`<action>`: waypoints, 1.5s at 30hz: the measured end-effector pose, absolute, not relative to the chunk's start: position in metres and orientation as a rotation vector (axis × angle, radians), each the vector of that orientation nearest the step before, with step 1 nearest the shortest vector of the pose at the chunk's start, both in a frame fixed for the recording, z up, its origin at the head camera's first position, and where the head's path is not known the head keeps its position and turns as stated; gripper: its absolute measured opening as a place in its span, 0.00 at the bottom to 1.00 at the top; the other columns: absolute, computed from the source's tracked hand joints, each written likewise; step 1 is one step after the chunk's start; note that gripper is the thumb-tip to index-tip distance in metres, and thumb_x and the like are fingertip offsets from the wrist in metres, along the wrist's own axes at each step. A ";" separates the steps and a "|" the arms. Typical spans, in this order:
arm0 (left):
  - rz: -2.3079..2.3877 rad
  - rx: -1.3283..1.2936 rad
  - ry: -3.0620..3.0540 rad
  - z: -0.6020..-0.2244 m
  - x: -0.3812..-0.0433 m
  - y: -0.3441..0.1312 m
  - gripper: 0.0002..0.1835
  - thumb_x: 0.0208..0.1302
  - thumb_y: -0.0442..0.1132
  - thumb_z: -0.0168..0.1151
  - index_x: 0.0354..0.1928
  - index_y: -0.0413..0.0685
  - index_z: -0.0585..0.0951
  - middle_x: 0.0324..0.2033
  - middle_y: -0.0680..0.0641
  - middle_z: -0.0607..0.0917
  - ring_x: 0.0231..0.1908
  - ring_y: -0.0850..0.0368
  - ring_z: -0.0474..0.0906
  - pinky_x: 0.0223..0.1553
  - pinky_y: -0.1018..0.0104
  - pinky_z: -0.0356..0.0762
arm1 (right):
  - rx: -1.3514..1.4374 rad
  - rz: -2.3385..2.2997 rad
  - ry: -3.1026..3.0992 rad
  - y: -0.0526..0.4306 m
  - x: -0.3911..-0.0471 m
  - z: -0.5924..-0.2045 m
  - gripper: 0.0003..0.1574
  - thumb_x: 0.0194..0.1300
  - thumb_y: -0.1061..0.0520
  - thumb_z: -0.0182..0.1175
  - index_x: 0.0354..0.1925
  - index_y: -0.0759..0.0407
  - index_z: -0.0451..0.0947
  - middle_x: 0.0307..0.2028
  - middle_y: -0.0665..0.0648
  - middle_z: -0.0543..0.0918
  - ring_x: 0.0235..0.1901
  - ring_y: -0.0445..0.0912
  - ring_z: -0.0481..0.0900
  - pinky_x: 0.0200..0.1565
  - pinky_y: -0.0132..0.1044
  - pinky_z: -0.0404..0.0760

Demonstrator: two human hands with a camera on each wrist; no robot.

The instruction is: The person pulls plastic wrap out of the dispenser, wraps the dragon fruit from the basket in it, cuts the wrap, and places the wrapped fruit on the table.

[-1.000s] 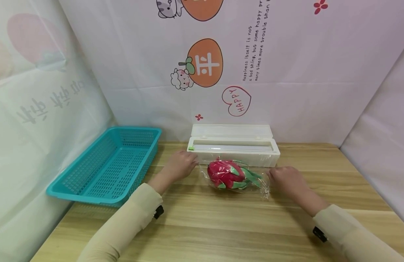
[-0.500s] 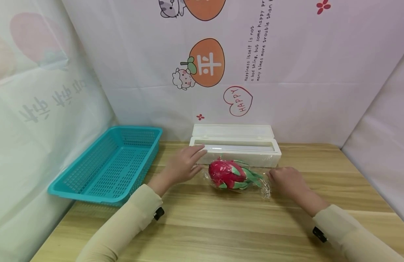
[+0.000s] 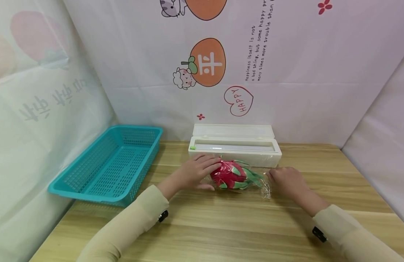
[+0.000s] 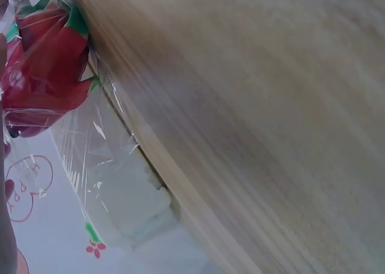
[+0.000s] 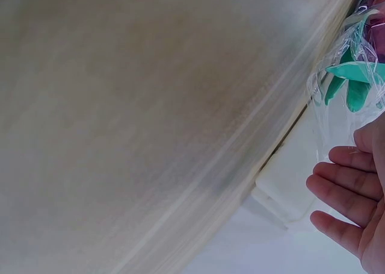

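A red dragon fruit (image 3: 228, 175) with green leaves lies on its side on the table, wrapped in clear cling film (image 3: 266, 187). The left hand (image 3: 200, 171) is at its rounded end, fingers extended with the fingertips on the wrapped fruit and the thumb lower down. Beyond the leafy end, the right hand (image 3: 285, 181) pinches the loose film between thumb and index finger. In the right wrist view, that hand's (image 5: 358, 189) other fingers are partly extended. Film over the dragon fruit (image 4: 48, 69) is tight and shiny in the left wrist view, where most of the left hand is cut off.
Just behind the fruit stands a white cling film box (image 3: 234, 158), its lid up and a green slider (image 3: 193, 147) at its left end. A turquoise plastic basket (image 3: 136, 171) sits at the left. A printed white cloth (image 3: 297, 109) hangs along the back.
The left hand lets go of the film at the left end, opens, and moves right onto the fruit's rounded end. The right hand stays in place.
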State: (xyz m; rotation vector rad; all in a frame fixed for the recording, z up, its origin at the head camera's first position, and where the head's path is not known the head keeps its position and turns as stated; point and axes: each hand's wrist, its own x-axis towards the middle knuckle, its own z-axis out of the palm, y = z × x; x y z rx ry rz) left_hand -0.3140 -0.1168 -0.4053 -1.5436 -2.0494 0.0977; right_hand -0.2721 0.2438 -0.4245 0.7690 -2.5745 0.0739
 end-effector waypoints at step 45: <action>0.174 -1.370 -2.316 -0.408 -0.307 -0.102 0.47 0.54 0.64 0.68 0.67 0.40 0.67 0.65 0.42 0.71 0.61 0.50 0.70 0.63 0.52 0.64 | 0.727 0.244 -2.463 0.279 -0.250 -0.407 0.15 0.61 0.50 0.66 0.32 0.62 0.84 0.29 0.56 0.86 0.26 0.53 0.84 0.28 0.50 0.81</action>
